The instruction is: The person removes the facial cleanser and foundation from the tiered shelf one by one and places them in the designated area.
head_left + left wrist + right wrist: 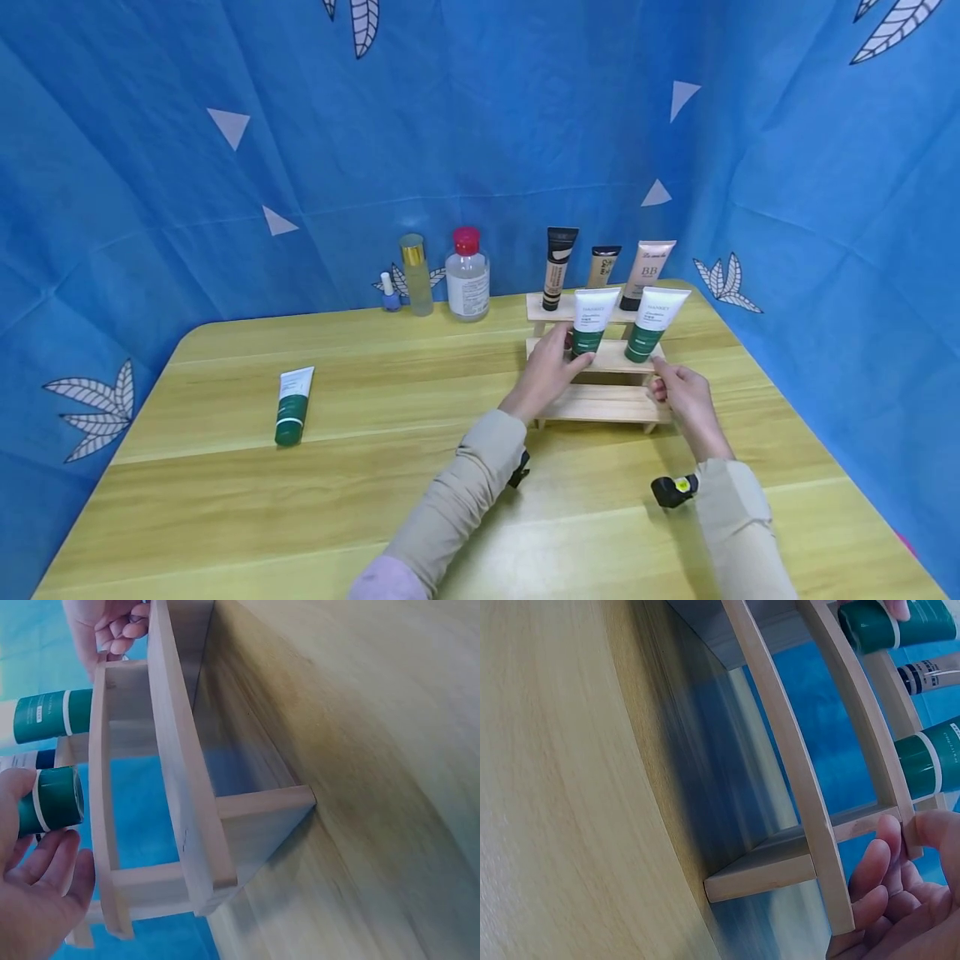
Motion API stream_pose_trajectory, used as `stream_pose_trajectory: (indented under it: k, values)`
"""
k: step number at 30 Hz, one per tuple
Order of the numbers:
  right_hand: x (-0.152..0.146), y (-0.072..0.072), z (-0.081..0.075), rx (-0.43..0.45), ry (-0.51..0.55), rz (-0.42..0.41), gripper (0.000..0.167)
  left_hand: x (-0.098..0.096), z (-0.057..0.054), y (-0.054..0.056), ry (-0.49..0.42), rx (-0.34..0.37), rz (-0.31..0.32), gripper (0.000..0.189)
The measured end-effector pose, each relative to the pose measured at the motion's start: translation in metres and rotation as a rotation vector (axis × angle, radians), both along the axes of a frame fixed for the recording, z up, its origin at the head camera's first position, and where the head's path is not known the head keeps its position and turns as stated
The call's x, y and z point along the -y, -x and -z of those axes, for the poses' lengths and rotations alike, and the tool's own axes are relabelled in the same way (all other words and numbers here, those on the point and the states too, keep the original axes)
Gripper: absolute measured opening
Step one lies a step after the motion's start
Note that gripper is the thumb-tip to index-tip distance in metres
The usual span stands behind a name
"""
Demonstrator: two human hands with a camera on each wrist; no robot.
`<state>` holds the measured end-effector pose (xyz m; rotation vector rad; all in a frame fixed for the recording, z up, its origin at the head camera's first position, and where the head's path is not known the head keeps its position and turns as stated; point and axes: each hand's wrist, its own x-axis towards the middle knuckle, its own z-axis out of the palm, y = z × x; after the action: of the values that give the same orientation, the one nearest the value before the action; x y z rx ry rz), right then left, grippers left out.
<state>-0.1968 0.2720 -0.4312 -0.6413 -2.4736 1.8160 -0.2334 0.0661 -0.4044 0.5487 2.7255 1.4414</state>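
My left hand [550, 367] grips a white and green tube [592, 321] round its green cap end. In the left wrist view a narrow gap shows between that cap and the middle step of the wooden stand [603, 403]. With thumb above and curled fingers below, my right hand [907, 900] pinches the right end of the same step. Close beside the right thumb, a second white and green tube [654, 325] stands cap down on that step. On the top step are a black-capped tube [558, 268], a small beige tube [602, 267] and a pink BB tube [647, 273].
A third white and green tube [293, 406] lies on the table [337, 517] at the left. Along the back stand a small nail polish bottle [390, 293], a gold-capped bottle [416, 275] and a red-capped clear bottle [467, 275]. Blue cloth [487, 125] hangs behind.
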Motion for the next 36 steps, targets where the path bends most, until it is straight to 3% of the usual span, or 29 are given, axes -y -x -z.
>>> stream_pose_trajectory:
  k: [8, 13, 23, 29, 36]
  values:
    - [0.002, 0.001, -0.001, -0.01, -0.004, -0.004, 0.041, 0.015, -0.001, -0.009, -0.094, 0.04, -0.055, 0.05]
    - [0.003, 0.0, -0.001, -0.021, 0.0, -0.002, 0.04, 0.026, 0.0, -0.019, -0.158, 0.049, -0.034, 0.049]
    - [0.003, -0.001, 0.001, -0.002, -0.01, 0.0, 0.04, 0.052, 0.007, -0.042, -0.327, 0.132, -0.025, 0.044]
    - [0.003, -0.001, 0.001, 0.0, -0.017, 0.0, 0.04, 0.066, 0.006, -0.053, -0.347, 0.148, -0.042, 0.043]
    - [0.001, 0.0, 0.0, -0.01, 0.005, 0.004, 0.039, 0.077, 0.004, -0.056, -0.356, 0.118, -0.071, 0.043]
